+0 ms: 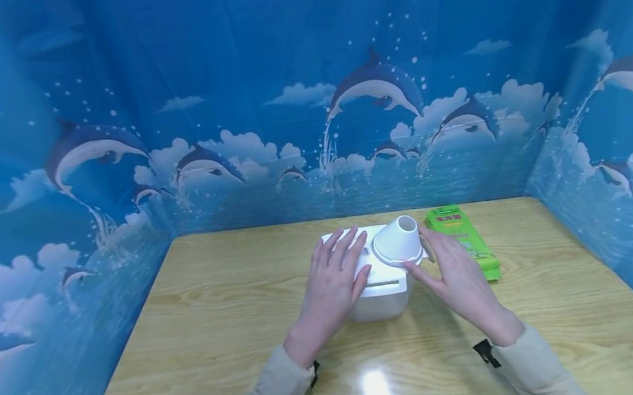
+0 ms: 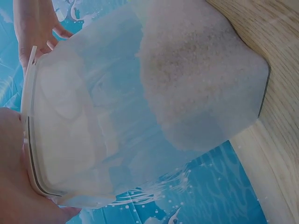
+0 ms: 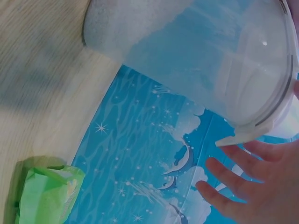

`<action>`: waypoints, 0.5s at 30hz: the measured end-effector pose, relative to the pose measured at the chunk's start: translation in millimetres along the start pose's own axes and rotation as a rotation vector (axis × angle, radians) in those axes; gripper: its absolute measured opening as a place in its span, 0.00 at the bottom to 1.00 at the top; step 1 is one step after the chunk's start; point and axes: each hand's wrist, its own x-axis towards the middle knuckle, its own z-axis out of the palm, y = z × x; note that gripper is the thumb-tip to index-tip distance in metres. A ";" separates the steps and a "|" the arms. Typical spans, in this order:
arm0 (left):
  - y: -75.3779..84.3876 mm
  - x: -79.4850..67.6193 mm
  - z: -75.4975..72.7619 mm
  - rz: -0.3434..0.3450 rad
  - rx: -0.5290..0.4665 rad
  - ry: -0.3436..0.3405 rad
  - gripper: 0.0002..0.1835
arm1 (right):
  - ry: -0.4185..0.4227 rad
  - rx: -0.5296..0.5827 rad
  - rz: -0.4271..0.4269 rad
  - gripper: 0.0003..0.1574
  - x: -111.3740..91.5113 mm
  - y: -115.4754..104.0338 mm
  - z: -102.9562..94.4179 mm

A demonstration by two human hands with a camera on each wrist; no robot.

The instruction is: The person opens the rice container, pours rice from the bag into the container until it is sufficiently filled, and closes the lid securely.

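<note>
A translucent storage container with a white lid stands upright on the table, with pale rice-like grains in its lower part. On the lid's right side sits a white cone-shaped piece with an open narrow end facing up. My left hand lies over the left part of the lid, fingers extended. At the right edge, my right hand is beside the cone, thumb close to its base. In the right wrist view its fingers spread beneath a side clip of the lid, without curling round it.
A green package with printed lettering lies on the wooden table, right of the container and behind my right hand. Blue dolphin-patterned curtains enclose the table at the back and both sides.
</note>
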 end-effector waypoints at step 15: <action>0.9 -0.1 2.2 -0.012 0.000 0.001 0.29 | 0.082 -0.070 0.014 0.32 -4.7 8.8 -3.3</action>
